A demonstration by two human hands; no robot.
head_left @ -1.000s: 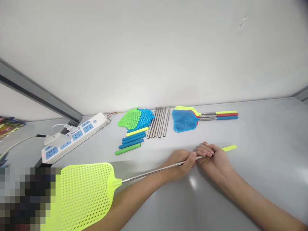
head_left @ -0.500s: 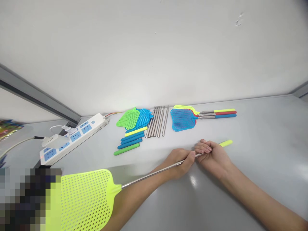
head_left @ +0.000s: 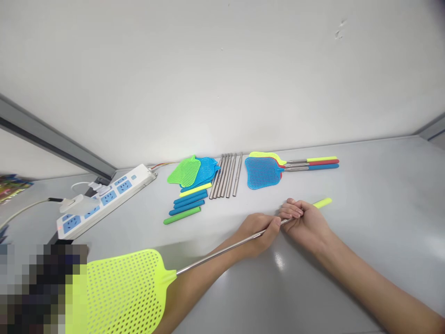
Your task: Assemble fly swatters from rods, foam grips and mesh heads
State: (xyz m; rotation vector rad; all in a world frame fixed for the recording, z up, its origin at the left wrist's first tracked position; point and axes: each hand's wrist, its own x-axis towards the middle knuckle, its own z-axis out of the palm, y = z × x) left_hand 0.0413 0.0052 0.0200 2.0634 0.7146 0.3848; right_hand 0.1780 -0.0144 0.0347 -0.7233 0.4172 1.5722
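A yellow-green fly swatter [head_left: 127, 292] with a metal telescopic rod slants from lower left up to the right, its rod extended. My left hand [head_left: 259, 234] is closed around the middle of the rod, thumb and fingers pinching it. Close to the handle, my right hand [head_left: 308, 225] curls its fingers round the rod, palm turned up. The yellow handle end [head_left: 323, 202] sticks out beyond my right hand. Part of the rod is hidden inside both hands.
Several metal rods [head_left: 225, 176] lie side by side near the wall. Left of them are green [head_left: 186, 171] and blue swatter heads [head_left: 207, 170] and several coloured handle sleeves [head_left: 189, 200]. Assembled swatters [head_left: 264, 174] lie to the right. A power strip [head_left: 107, 199] with plugs stands at left.
Both hands keep their hold on the fly swatter. Its head sits slightly lower at its top edge; the whole view has shifted a little. No other object has been moved.
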